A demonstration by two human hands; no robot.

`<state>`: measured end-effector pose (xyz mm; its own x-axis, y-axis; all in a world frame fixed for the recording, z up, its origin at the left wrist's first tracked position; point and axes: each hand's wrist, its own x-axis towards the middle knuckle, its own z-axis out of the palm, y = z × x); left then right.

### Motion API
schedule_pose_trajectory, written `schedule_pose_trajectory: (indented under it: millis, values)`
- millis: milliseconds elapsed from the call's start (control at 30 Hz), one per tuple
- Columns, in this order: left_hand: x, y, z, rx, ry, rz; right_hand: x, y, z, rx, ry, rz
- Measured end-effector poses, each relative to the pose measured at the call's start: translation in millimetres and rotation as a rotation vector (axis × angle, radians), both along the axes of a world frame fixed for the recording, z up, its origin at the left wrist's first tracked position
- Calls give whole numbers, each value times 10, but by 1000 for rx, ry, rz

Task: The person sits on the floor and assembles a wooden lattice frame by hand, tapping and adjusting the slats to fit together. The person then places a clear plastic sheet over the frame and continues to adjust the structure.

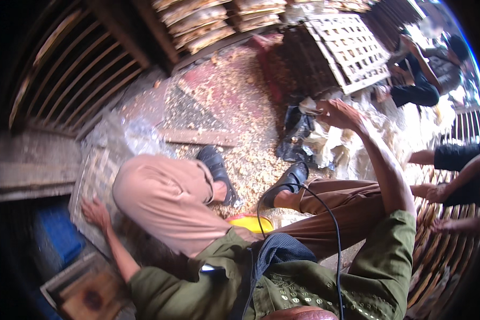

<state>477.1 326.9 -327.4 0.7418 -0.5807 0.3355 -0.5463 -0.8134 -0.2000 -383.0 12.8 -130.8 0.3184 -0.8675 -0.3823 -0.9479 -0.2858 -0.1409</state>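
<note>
My left hand (96,212) rests with spread fingers on a worn, gridded crate (88,178) beside my left knee. It holds nothing. My right hand (338,113) reaches out ahead on the right, its fingers closed at the edge of a pale plastic sheet (308,106). The fingertips are slightly blurred. Below that hand lies a heap of crumpled, whitish plastic sheeting (352,146), with a torn black plastic piece (293,133) along its left side.
Yellowish crumbs (250,165) litter the floor around my sandals. A wooden board (200,137) lies ahead, and a yellow item (253,223) between my legs. Slatted racks (82,69) stand left, a pale gridded tray (352,48) far right. Other people (429,72) sit at right.
</note>
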Motion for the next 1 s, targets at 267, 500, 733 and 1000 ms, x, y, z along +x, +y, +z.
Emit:
schedule_pose_trajectory:
  millis: [267, 500, 733, 1000]
  values:
    - [-600, 282, 668, -377, 388, -544, -1243, -1056, -397, -132, 17, -505]
    - [-746, 474, 866, -351, 818, -450, -2310, -2024, -1748, -518, -344, -970]
    - [-1107, -39, 1448, -459, 986, -562, -2078, -2000, -1773, -441, -784, -1170]
    - [-2054, -1388, 2302, -491, 1232, -725, -1872, -1826, -945, -303, -2034, -915]
